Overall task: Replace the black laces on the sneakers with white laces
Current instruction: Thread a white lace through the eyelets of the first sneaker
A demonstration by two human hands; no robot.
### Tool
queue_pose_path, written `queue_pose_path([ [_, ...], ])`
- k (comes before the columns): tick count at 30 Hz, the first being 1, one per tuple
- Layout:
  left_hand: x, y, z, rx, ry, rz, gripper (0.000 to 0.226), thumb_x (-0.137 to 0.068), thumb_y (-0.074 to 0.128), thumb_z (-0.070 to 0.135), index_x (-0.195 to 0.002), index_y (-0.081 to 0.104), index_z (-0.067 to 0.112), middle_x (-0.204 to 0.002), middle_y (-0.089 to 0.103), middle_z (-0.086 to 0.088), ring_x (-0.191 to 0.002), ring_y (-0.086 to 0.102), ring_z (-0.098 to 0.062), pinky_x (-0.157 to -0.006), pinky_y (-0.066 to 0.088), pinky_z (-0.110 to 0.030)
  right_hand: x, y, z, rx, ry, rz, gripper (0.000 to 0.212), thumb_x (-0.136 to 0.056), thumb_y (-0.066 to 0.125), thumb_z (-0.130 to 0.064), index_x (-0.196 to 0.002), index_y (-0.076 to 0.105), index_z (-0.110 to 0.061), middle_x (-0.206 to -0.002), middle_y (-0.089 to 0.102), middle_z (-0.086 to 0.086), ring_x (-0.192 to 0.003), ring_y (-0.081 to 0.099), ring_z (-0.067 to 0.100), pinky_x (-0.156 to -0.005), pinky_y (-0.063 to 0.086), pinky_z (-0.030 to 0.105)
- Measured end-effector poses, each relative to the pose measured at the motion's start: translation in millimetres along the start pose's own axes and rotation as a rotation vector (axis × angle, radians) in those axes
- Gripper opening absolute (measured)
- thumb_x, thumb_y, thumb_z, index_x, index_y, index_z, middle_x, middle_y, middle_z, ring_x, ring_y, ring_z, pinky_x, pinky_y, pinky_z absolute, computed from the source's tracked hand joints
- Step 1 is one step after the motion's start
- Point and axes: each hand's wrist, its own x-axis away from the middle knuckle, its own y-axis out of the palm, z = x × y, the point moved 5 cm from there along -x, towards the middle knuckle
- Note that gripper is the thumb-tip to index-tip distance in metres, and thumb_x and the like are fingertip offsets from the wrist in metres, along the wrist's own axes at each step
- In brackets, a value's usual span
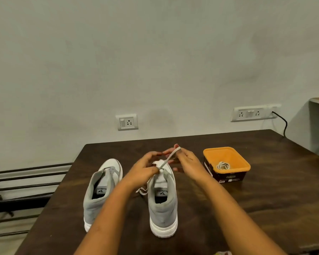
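Right hand [184,159], raised just beyond and to the right of the centre sneaker [163,205], pinches the free end of a white lace [170,157] between thumb and fingertips. The lace runs taut on a diagonal from that grip down to the front of the sneaker's tongue. Left hand [147,164] arches over the sneaker's forepart from the left, fingers curved and fingertips close to those of the right hand. Its thumb lies against the lace where the lace leaves the sneaker, and it cannot be told whether it grips the lace there or only touches it. The centre sneaker, grey with a white sole, stands upright on the dark wooden table [265,199], heel toward the viewer and toe toward the wall. The other end of the white lace trails slack onto the table just beside the sneaker's left flank. A second sneaker [99,192] of the same make stands to the left of the centre sneaker, apart from it, heel likewise toward the viewer and angled slightly rightward at the toe. To the right of the centre sneaker, beyond the right forearm, sits an orange tub [226,176] with dark outer walls, and a coiled pale lace [223,165] lies on its floor. Behind the centre sneaker, on the wall, is a single socket plate [127,122]. Further right is a double socket plate [254,113] with a black cable [284,124]. A dark metal rack [26,181] stands well to the left, below table level.
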Motion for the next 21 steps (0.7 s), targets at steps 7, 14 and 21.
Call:
queue_pose_path([
  [7,1.2,22.1,-6.3,0.168,-0.321,-0.362,0.036,-0.103,0.033,0.027,-0.12,0.059,0.009,-0.081,0.069,-0.013,-0.063,0.057,-0.021,-0.051,0.053,-0.023,-22.2,-34.8,6.7,-0.726,0.051,0.184,0.035,-0.093,0.033,0.007,-0.099,0.066,-0.004,-0.102,0.068,0.011,-0.094,0.065,0.019,-0.091,0.049,0.035],
  [14,33.4,94.4,1.0,-0.418,-0.279,-1.113,0.053,-0.09,0.056,-0.003,-0.139,0.041,0.013,-0.116,0.054,-0.001,-0.095,0.056,-0.012,-0.078,0.047,-0.027,-32.7,-71.3,56.3,-0.54,0.253,0.379,0.022,-0.096,0.049,0.001,-0.116,0.058,-0.005,-0.106,0.063,0.009,-0.092,0.066,0.016,-0.082,0.054,0.029],
  [21,-5.9,84.2,-14.7,-0.59,-0.128,-0.337,0.027,-0.085,0.054,-0.002,-0.109,0.063,0.008,-0.104,0.068,-0.015,-0.085,0.064,-0.022,-0.075,0.055,-0.033,-36.5,-47.2,70.8,-0.02,0.332,0.106,0.034,-0.09,0.045,0.015,-0.111,0.064,-0.005,-0.123,0.06,0.013,-0.118,0.058,0.021,-0.088,0.051,0.029],
])
